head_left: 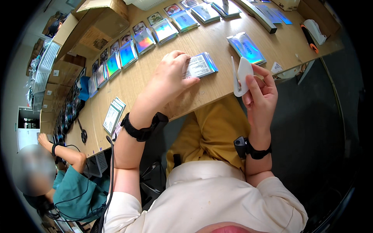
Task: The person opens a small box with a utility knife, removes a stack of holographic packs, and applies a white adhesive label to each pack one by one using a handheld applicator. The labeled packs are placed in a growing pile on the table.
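Note:
My left hand [171, 72] grips the left end of a small stack of shiny card packs [201, 65] lying on the table. Its thumb presses the near side and its fingers the far side. On the top pack a pale, printed face shows. Raised by the table's front edge, my right hand [261, 87] pinches a white plastic letter opener [244, 73] between thumb and fingers. A narrow pointed arm and a slot with a bit of metal show on the opener. Just beyond it lies another stack of silvery-blue packs [246, 47].
Several stacks of holographic packs [144, 40] line the table's far side, with picture cards [154, 18] behind. Loose packs [114, 114] and scissors [82, 133] lie left. An orange-black cutter [309, 39] lies right. Cardboard boxes [93, 31] stand far left; a co-worker [79, 186] sits left.

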Demonstrator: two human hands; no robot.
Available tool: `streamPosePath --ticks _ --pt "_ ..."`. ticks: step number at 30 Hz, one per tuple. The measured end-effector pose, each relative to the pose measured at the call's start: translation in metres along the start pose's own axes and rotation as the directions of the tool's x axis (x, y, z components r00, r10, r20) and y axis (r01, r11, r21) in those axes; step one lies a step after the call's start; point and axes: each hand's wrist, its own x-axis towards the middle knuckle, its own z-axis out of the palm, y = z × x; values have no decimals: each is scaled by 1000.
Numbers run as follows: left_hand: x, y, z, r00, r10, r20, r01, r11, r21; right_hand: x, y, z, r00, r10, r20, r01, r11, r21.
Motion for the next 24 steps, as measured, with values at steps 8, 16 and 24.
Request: streamPosePath --ticks 8,16,24 --pt "-36 26 -43 964 -252 -83 112 670 -734 -8 -9 17 999 32 44 -28 996 -89" --pt "-114 15 -43 898 -437 -45 127 357 -926 -29 -15 74 908 96 408 -41 989 -142" --pt "-145 -2 -45 853 -501 -144 83 404 -911 -37 -4 104 849 122 514 18 966 -258"
